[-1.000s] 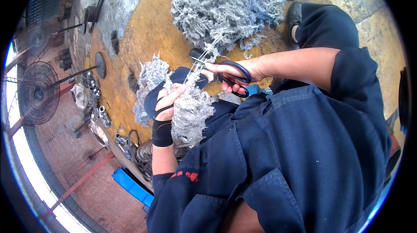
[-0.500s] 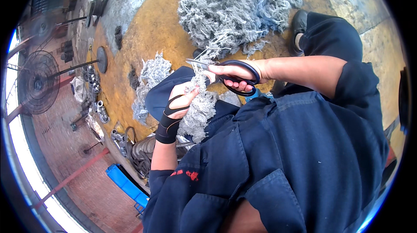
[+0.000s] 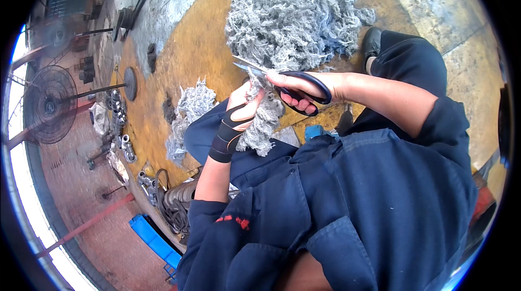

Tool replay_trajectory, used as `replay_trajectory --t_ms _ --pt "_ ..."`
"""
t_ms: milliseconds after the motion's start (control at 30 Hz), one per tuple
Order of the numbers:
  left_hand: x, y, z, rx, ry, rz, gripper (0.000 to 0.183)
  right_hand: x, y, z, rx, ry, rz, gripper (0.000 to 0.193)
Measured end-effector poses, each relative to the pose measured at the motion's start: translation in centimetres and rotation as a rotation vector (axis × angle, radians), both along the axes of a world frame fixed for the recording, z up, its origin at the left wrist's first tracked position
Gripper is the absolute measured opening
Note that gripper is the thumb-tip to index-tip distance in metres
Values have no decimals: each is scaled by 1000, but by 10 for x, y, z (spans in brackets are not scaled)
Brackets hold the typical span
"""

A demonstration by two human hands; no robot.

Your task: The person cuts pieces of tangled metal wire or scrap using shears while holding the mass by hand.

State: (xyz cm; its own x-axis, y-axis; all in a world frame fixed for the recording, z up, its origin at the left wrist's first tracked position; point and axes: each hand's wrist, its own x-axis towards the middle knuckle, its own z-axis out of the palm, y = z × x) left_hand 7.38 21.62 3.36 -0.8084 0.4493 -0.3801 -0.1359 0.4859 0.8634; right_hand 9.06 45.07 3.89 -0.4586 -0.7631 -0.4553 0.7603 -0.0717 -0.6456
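My left hand [image 3: 245, 105], with a black wrist wrap [image 3: 225, 138], is closed around a clump of grey yarn [image 3: 262, 126] that hangs down over my lap. My right hand [image 3: 300, 89] grips black-handled scissors [image 3: 320, 86] with fingers through the loops. Their metal blades [image 3: 247, 65] are slightly parted and point left, just above the top of the held clump. Whether any strands lie between the blades is hard to make out. A big heap of grey yarn [image 3: 293, 17] lies on the floor beyond my hands.
A smaller pile of grey yarn [image 3: 190, 111] lies left of my knee. Round-based stand fans [image 3: 50, 105] are at the left. Metal parts [image 3: 127, 149], dark coiled hose [image 3: 173, 215] and a blue bench-like object [image 3: 154, 241] lie along that side. Something blue [image 3: 315, 131] sits near my lap.
Both hands have moved slightly right, and my left hand has risen with the clump. The scissor blades have opened a little and tilted upward. Long loose strands above the clump no longer show.
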Motion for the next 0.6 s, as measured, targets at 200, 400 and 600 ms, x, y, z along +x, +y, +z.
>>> replay_trajectory --t_ms 200,400,600 --pt "-5 20 8 -603 493 -173 27 -1 9 -3 -45 23 42 78" --pt "-17 24 5 -691 781 -303 34 -3 15 10 -88 -28 -29 81" --pt "-11 11 -21 -742 677 -506 30 -30 37 20 -267 11 -252 75"
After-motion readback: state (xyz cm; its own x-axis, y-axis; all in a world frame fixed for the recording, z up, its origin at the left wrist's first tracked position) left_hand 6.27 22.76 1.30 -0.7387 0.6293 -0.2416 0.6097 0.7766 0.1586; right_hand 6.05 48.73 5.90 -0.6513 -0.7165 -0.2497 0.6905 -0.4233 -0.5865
